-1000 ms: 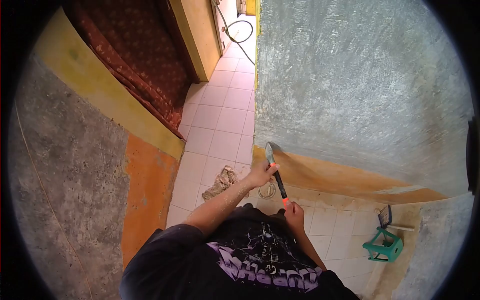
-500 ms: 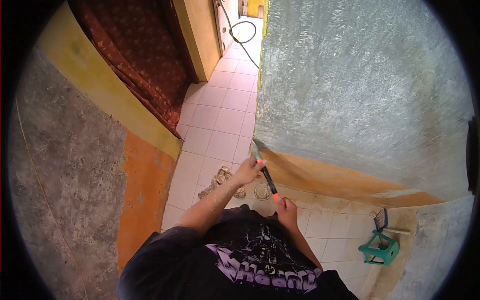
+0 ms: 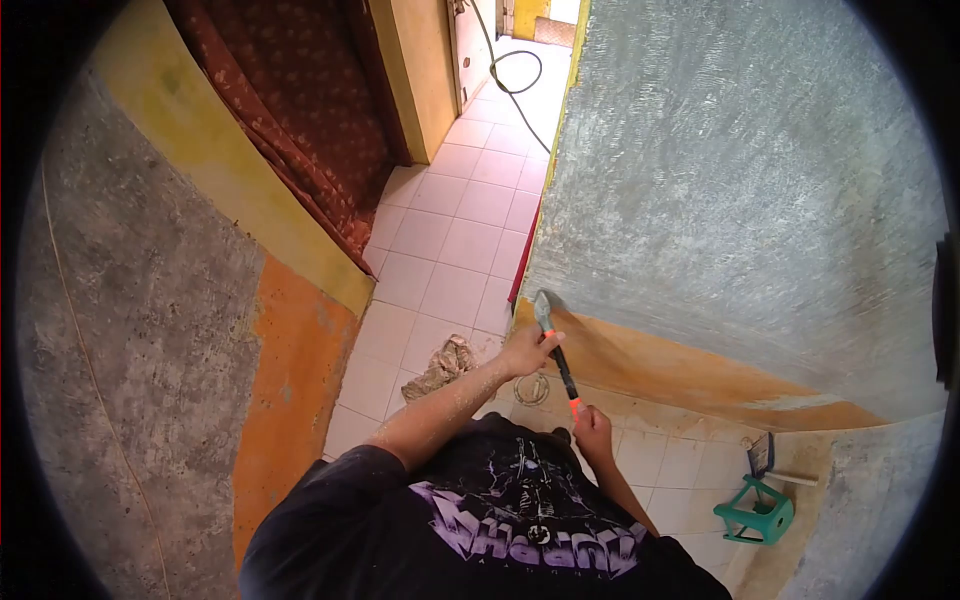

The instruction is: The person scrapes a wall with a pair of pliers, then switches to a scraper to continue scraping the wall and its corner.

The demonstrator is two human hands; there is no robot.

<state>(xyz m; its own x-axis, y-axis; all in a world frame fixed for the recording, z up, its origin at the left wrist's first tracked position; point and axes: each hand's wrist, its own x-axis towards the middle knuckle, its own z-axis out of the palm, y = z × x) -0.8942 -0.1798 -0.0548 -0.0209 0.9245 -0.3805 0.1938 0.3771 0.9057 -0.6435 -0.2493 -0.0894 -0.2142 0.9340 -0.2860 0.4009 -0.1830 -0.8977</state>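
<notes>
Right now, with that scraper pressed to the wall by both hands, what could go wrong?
The left hand grips the scraper close to its blade, so a slip could nick the fingers. The blade meets the wall at the corner edge and might skid off it. Scrapings could drop onto the tiled floor near the rag, perhaps making footing gritty.

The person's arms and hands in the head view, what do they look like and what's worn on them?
Both arms are bare from the short sleeves down, with no gloves, watch or rings visible on the left hand or the right hand. The left forearm looks speckled with pale dust or spatter. The person wears a black T-shirt with a purple and white printed graphic on the chest.
</notes>
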